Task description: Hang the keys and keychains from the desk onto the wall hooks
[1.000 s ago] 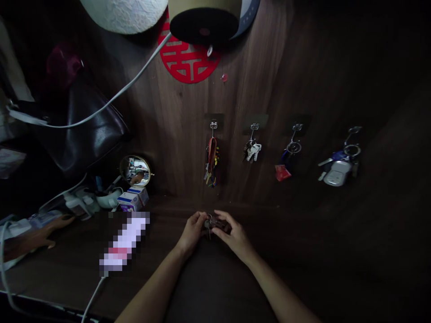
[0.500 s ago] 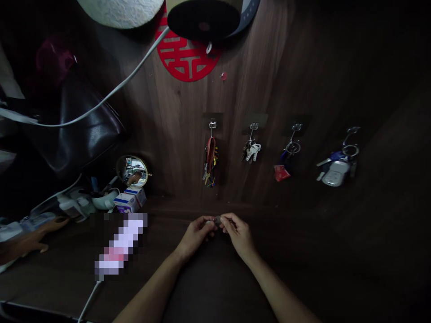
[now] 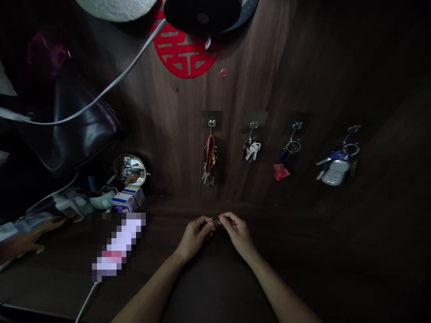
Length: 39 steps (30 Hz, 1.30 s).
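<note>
metal glints between the hands on my feed: a small ring (image 3: 213, 220), low in front, below the hanging keys (image 3: 252, 150). since a second ago the right hand (image 3: 239, 234) has gone from spread wide to a tight pinch, so i'd call this finer fingertip work now. left hand (image 3: 192, 239) grips the ring, thumb to fingers; right thumb and fingertips look closed on a dark bit (image 3: 217, 221) beside it, too dim for me to identify.
</note>
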### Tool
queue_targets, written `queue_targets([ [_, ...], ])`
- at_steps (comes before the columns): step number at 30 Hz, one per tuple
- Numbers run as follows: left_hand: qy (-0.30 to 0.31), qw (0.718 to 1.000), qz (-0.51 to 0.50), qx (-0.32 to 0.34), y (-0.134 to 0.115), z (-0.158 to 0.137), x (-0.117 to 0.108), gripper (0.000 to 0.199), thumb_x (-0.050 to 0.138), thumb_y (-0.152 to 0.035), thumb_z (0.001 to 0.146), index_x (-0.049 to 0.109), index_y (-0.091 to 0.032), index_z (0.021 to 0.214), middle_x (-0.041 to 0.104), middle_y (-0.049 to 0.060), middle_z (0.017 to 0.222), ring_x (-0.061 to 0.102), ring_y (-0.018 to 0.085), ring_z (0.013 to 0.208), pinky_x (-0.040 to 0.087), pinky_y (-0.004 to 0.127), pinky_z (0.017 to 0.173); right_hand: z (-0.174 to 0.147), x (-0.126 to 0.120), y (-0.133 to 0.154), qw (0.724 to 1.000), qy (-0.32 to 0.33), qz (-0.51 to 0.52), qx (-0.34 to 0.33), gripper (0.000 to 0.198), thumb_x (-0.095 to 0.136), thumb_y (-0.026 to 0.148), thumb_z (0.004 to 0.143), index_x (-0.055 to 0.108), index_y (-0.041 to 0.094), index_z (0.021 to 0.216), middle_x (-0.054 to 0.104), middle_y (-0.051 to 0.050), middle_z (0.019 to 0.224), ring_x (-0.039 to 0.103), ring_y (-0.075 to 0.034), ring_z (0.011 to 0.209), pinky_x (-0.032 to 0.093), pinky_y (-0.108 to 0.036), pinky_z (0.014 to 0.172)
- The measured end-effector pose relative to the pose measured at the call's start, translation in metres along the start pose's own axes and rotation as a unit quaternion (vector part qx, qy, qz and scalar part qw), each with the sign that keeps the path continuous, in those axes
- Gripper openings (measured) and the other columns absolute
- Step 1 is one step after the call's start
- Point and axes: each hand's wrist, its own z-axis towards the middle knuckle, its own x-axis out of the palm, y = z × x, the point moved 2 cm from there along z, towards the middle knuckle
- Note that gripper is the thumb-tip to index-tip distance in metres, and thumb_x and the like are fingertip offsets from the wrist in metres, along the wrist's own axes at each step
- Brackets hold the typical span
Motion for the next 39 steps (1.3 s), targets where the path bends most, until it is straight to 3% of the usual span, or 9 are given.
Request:
queue_targets([
  [6,0.002,0.997,0.077,0.028,-0.002,-0.001,0.0,0.03,0.053,-0.043,0.08,0.062,-0.014,0.078,0.058,-0.002,0.065,0.05,0.009,0.058,0.041,0.02,0.057,-0.003,-0.002,0.012,0.985,-0.007,-0.112,-0.132,0.018,0.048,0.031,0.085,0.064,0.022,0.085,0.062,-0.004,0.086,0.057,-0.019,0.087,0.043,-0.032,0.08],
  [13,-0.028,0.977,0.201,0.066,-0.004,-0.003,-0.004,0.024,0.049,-0.035,0.082,0.063,-0.017,0.079,0.065,0.0,0.072,0.058,0.013,0.068,0.043,0.02,0.064,-0.008,0.0,0.024,0.964,0.027,-0.163,-0.207,0.008,0.054,0.024,0.083,0.061,0.023,0.079,0.06,-0.002,0.075,0.056,-0.017,0.076,0.044,-0.032,0.075],
  [21,-0.065,0.958,0.267,0.088,-0.006,-0.005,-0.005,0.018,0.053,-0.033,0.081,0.064,-0.019,0.079,0.067,-0.002,0.072,0.061,0.013,0.068,0.044,0.02,0.064,-0.009,0.004,0.022,0.959,0.009,-0.197,-0.203,0.012,0.051,0.024,0.083,0.058,0.022,0.073,0.061,-0.001,0.068,0.058,-0.015,0.065,0.045,-0.025,0.062],
  [28,-0.06,0.974,0.182,0.123,-0.01,-0.006,-0.004,0.024,0.053,-0.034,0.082,0.059,-0.022,0.103,0.067,0.002,0.097,0.061,0.016,0.091,0.046,0.026,0.082,-0.009,0.0,0.019,0.983,0.004,-0.137,-0.12,0.014,0.047,0.03,0.085,0.056,0.021,0.078,0.064,0.0,0.067,0.062,-0.013,0.062,0.046,-0.021,0.058],
  [33,-0.065,0.97,0.183,0.146,-0.012,-0.006,-0.004,0.021,0.05,-0.034,0.084,0.061,-0.021,0.096,0.065,0.004,0.095,0.059,0.018,0.092,0.044,0.03,0.084,-0.009,-0.001,0.02,0.991,0.018,-0.096,-0.093,0.016,0.046,0.032,0.086,0.056,0.021,0.081,0.063,0.0,0.067,0.059,-0.012,0.062,0.045,-0.021,0.059],
  [39,-0.074,0.967,0.188,0.153,-0.013,-0.006,-0.005,0.019,0.05,-0.034,0.085,0.061,-0.018,0.084,0.062,0.003,0.083,0.058,0.016,0.081,0.044,0.026,0.075,-0.008,0.003,0.018,0.998,0.024,-0.017,-0.059,0.018,0.047,0.036,0.086,0.055,0.02,0.082,0.06,0.0,0.066,0.052,-0.011,0.056,0.044,-0.022,0.053],
])
